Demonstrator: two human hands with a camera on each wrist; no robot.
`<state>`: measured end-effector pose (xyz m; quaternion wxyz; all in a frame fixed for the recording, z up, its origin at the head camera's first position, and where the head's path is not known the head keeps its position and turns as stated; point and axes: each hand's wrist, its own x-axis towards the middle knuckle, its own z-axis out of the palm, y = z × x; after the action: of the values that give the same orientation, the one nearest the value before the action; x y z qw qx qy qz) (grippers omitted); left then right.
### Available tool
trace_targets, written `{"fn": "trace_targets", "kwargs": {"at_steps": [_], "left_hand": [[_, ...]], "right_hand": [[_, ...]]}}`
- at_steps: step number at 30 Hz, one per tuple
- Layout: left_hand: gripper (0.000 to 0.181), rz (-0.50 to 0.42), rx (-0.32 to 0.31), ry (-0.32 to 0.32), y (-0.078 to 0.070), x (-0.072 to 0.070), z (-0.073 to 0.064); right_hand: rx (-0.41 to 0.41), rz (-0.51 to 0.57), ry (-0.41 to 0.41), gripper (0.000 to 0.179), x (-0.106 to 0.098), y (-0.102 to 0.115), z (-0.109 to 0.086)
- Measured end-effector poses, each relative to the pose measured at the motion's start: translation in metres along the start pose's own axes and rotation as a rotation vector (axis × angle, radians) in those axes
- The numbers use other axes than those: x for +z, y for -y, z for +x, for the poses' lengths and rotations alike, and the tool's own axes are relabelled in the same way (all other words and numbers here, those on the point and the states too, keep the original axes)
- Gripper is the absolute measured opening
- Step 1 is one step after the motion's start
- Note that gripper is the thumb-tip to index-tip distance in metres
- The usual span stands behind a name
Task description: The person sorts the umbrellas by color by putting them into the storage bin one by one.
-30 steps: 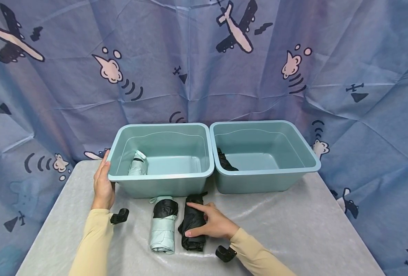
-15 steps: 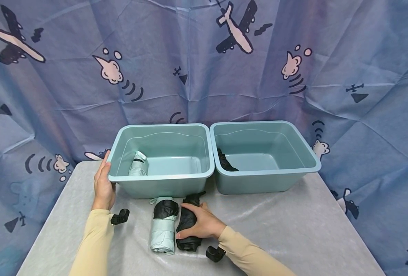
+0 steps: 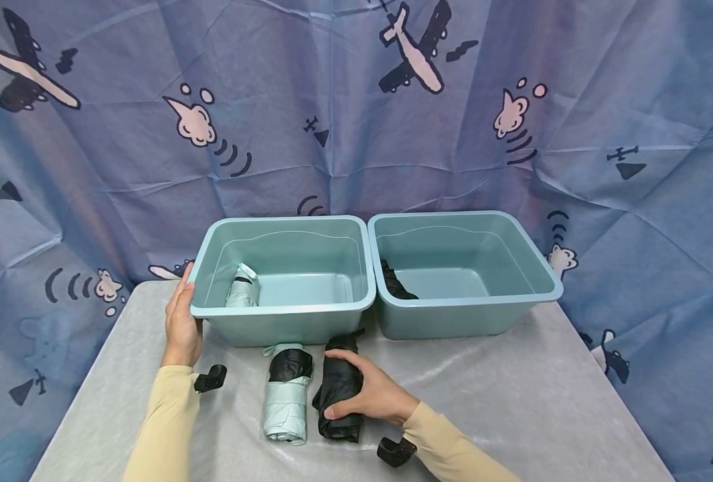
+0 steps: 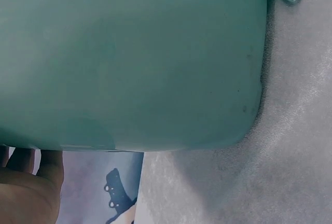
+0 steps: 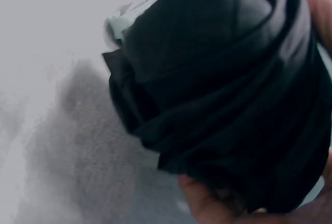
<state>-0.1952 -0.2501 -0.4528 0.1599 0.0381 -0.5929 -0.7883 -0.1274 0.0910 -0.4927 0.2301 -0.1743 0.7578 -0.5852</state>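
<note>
My right hand (image 3: 380, 393) grips a folded black umbrella (image 3: 339, 381) from its right side, fingers over the top and thumb near the lower end. In the right wrist view the black umbrella (image 5: 223, 94) fills most of the picture, with fingertips (image 5: 207, 198) at its lower edge. Just left of it lies a folded mint-green umbrella (image 3: 285, 408) with a black band. My left hand (image 3: 181, 328) rests against the left end of the left mint-green bin (image 3: 280, 328), fingers extended along its rim. The left wrist view shows that bin's wall (image 4: 135, 68) close up, with the fingers at its edge.
A matching right bin (image 3: 440, 320) stands beside the left one. A light green umbrella (image 3: 243, 289) is in the left bin, a black umbrella (image 3: 395, 281) in the right. Beneath is a grey-covered table (image 3: 531, 388); a blue patterned curtain (image 3: 332, 100) hangs behind.
The right hand and the black umbrella shifted left beside the mint-green umbrella, then back right. The right fingers now close more firmly on it. The left hand and both bins stay put.
</note>
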Motion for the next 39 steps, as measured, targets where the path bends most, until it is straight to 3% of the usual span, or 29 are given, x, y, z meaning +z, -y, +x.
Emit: {"fn": "trace_targets", "kwargs": {"at_steps": [11,19,27,39], "left_hand": [[0.051,0.006,-0.011,-0.001,0.0,0.0,-0.001],[0.051,-0.004,-0.016,-0.01,0.0,-0.001,-0.003],[0.051,-0.003,-0.019,-0.007,-0.001,-0.001,-0.003],[0.052,0.004,-0.023,-0.005,-0.001,0.001,-0.002]], "right_hand": [[-0.086,0.282,0.146,0.094,-0.026,0.023,-0.032],[-0.139,0.4,0.247,0.096,-0.043,0.04,-0.051],[-0.192,0.419,0.281,0.098,-0.063,0.051,-0.06],[-0.303,0.265,0.255,0.1,-0.09,0.067,-0.063]]}}
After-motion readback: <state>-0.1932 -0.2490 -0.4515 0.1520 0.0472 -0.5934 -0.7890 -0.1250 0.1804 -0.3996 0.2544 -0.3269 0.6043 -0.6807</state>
